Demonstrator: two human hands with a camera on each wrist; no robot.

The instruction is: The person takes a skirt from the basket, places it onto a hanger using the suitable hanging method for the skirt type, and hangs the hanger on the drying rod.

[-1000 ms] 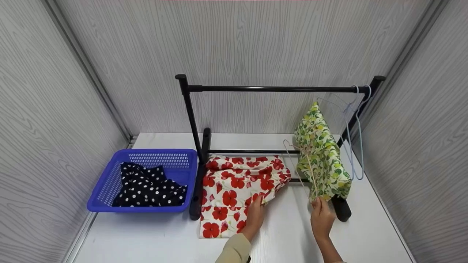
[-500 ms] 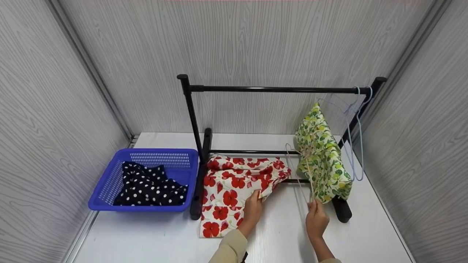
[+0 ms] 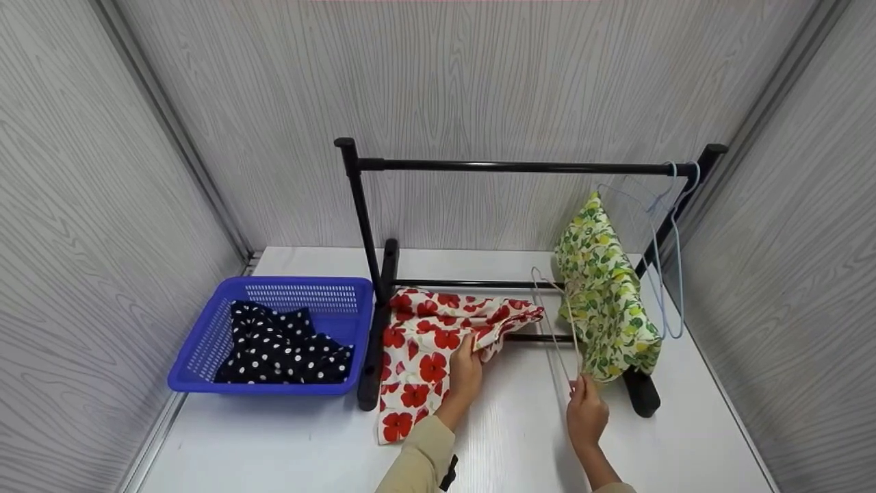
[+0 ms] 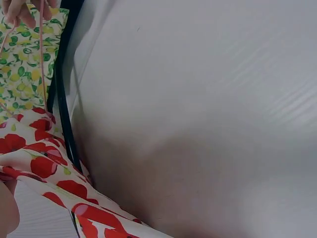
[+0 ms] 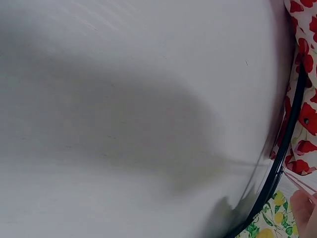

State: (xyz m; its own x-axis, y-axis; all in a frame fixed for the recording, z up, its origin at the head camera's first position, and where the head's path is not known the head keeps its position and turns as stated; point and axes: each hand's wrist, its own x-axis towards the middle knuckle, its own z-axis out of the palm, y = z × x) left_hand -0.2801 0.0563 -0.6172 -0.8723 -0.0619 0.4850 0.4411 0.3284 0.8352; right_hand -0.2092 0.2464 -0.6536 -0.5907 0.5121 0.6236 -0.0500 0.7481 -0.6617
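Observation:
A white cloth with red flowers (image 3: 432, 368) lies across the rack's lower bars. My left hand (image 3: 465, 373) pinches its near right edge, lifting it in folds. In my right hand (image 3: 586, 413) is the end of a thin pink hanger (image 3: 573, 322), its hook pointing away to the back left, beside the cloth's right end. The left wrist view shows the red-flowered folds (image 4: 44, 158) at lower left, with my right hand (image 4: 29, 9) on the hanger at the top. At the right edge of the right wrist view are my right hand's fingers (image 5: 303, 210).
A black rack (image 3: 506, 166) stands across the table (image 3: 510, 438). At its right end hang a green-and-yellow lemon-print cloth (image 3: 602, 287) and light blue hangers (image 3: 677, 274). To the left, a blue basket (image 3: 274, 389) holds a black polka-dot cloth (image 3: 280, 349).
My left hand has moved away from me and slightly left, folding the red-flowered cloth's near edge up. My right hand has shifted a little left and nearer with the hanger.

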